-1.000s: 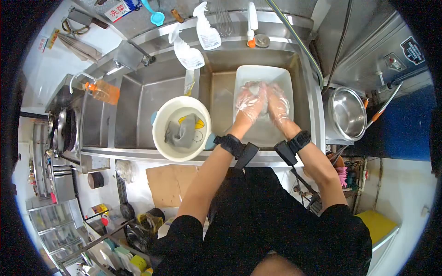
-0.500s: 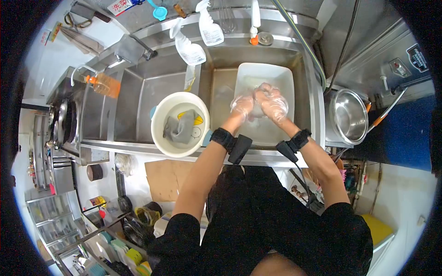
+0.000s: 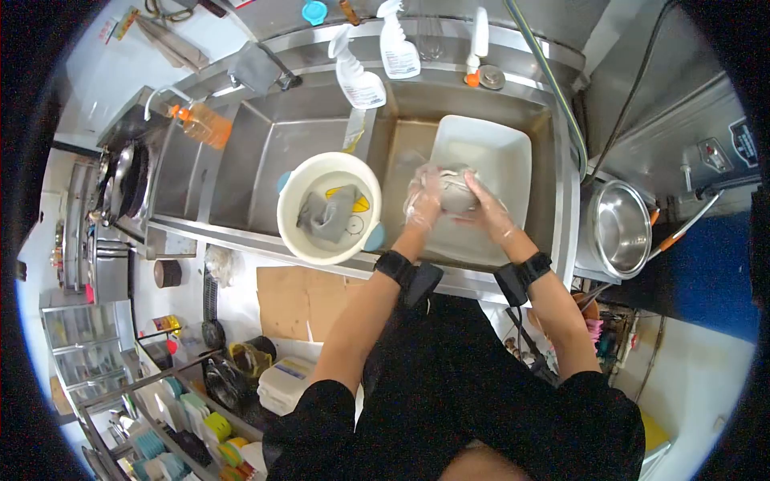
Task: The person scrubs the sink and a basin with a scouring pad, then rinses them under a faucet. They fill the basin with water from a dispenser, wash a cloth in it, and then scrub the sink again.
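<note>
A grey cloth point(image 3: 458, 192) is bunched between my two hands above the white rectangular basin point(image 3: 520, 152) in the right sink. My left hand point(image 3: 425, 195), in a thin clear glove, presses on the cloth's left side. My right hand point(image 3: 491, 210), gloved the same way, closes on its right side. Cloudy water lies in the basin beneath. To the left, a round white bucket point(image 3: 291, 220) with blue handles holds water and another grey cloth point(image 3: 329, 214).
Two white spray bottles point(image 3: 361, 80) point(image 3: 399, 44) stand behind the sinks. An orange bottle point(image 3: 206, 126) is at the far left. A metal pot point(image 3: 619, 228) stands at the right, and a hose point(image 3: 549, 84) runs down behind the basin.
The grey cloth now shows between my hands, where before they were pressed together over the water. My hands have moved apart around it. The whole view has shifted and tilted slightly.
</note>
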Tool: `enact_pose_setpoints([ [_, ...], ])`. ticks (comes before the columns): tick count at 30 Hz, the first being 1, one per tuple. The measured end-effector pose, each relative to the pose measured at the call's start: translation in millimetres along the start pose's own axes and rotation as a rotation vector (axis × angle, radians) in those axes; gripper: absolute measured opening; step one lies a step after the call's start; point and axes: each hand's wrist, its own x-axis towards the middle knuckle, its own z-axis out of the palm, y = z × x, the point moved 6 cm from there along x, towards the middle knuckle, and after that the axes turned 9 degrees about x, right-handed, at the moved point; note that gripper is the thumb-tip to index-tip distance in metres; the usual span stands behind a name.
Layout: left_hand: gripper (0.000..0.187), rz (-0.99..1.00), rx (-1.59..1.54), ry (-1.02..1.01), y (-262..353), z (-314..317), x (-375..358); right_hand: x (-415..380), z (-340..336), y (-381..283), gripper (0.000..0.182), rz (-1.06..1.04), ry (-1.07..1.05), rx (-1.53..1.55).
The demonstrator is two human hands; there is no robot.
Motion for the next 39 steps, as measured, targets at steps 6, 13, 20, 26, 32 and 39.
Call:
enact_pose_setpoints([
  [6,0.073,0.024,-0.601,-0.097,3,-42,-6,3,41,-8,0.068,-0.181,0.112,0.205],
  [13,0.111,0.292,-0.054,0.086,19,-186,-31,-31,197,-56,0.065,-0.756,-0.157,-0.443],
  [20,0.099,0.051,-0.567,0.181,-133,-274,-41,-15,347,28,0.07,-0.615,-0.441,-0.629],
  [26,0.089,0.028,-0.328,0.229,-183,-355,-67,-4,399,89,0.067,-0.342,-0.566,-0.437],
  [32,0.086,-0.003,-0.597,0.032,-200,-377,-58,32,401,131,0.06,-0.046,-0.436,-0.153],
  [39,0.056,-0.118,-0.586,0.038,-217,-381,-23,73,417,148,0.05,-0.081,-0.26,-0.14],
])
